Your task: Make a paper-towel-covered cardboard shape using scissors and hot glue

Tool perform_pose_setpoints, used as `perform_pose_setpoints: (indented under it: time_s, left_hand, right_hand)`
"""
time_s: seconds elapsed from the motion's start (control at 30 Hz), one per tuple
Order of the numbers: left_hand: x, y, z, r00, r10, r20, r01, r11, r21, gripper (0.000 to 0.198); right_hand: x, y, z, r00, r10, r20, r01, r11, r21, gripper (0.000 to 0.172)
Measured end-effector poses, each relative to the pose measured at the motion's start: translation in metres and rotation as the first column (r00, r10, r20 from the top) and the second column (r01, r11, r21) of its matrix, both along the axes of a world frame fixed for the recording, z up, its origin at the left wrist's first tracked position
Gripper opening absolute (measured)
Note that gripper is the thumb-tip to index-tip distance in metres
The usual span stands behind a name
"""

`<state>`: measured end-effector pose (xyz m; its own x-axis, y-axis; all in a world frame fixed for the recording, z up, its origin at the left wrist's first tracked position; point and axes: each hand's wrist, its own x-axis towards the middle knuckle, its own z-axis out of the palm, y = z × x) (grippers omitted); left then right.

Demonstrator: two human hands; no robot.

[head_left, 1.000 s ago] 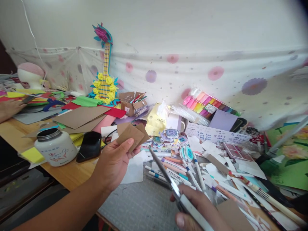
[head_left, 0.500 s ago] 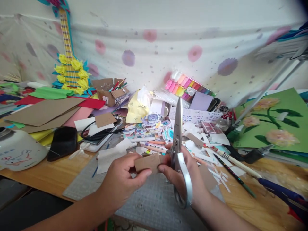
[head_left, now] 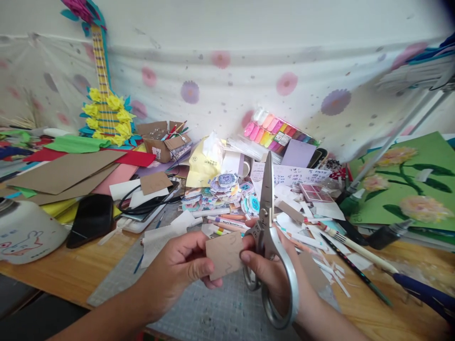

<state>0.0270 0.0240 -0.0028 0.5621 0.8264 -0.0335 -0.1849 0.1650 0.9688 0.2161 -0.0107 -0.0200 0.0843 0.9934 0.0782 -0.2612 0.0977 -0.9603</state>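
Observation:
Between my two hands is a small square piece of brown cardboard (head_left: 224,255) with faint pencil marks on its face. My left hand (head_left: 177,272) pinches its left edge between thumb and fingers. On the other side, my right hand (head_left: 273,270) has its thumb and fingertip at the cardboard's right edge. That same hand also carries silver metal scissors (head_left: 267,222), blades together and pointing up, with the handle loops hanging over the palm. Below both hands lies a grey gridded cutting mat (head_left: 213,312).
Paper cutouts (head_left: 225,187), markers (head_left: 227,222) and paper scraps crowd the mat's far side. A black phone (head_left: 90,220) and a white pot (head_left: 28,232) stand left. A paintbrush (head_left: 359,270) and a blue-handled tool (head_left: 423,293) lie right. Cardboard sheets (head_left: 64,173) are stacked at back left.
The cardboard has turned from a tilted, narrow view to facing me, so its pencil marks show more fully. The scissors and both hands have shifted slightly lower in view.

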Motion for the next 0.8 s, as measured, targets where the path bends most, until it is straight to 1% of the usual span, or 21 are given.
perform_pose_setpoints:
  time_s: [0.1,0.17,0.27,0.4,0.57,0.67,0.8]
  left_hand:
    - [0.003,-0.001,-0.002,0.994,0.106,0.001,-0.106,0.994,-0.042,0.027]
    - [0.004,-0.002,-0.002,0.990,0.139,-0.005,-0.139,0.988,-0.070,0.030]
    - [0.005,-0.003,-0.002,0.990,0.138,-0.006,-0.138,0.987,-0.078,0.031]
    - [0.006,-0.003,-0.002,0.987,0.160,0.006,-0.158,0.983,-0.096,0.033]
    - [0.008,-0.002,-0.004,0.985,0.174,0.020,-0.171,0.979,-0.112,0.030]
    - [0.009,-0.003,-0.004,0.978,0.206,0.043,-0.199,0.973,-0.120,0.029]
    - [0.012,-0.003,-0.005,0.975,0.217,0.040,-0.211,0.970,-0.123,0.027]
  right_hand:
    - [-0.001,-0.001,-0.005,1.000,0.015,-0.024,-0.015,1.000,0.001,0.040]
    - [-0.001,-0.001,-0.006,0.999,0.030,-0.042,-0.029,0.999,0.015,0.041]
    - [0.000,0.001,-0.006,0.997,0.038,-0.069,-0.037,0.999,0.019,0.042]
    - [0.002,0.001,-0.006,0.998,0.032,-0.049,-0.032,0.999,-0.007,0.048]
    - [0.001,0.002,-0.011,0.991,0.029,-0.130,-0.036,0.998,-0.053,0.051]
    - [0.000,0.002,-0.013,0.987,0.024,-0.156,-0.035,0.997,-0.067,0.051]
    - [0.000,0.002,-0.015,0.991,0.021,-0.133,-0.028,0.998,-0.053,0.049]
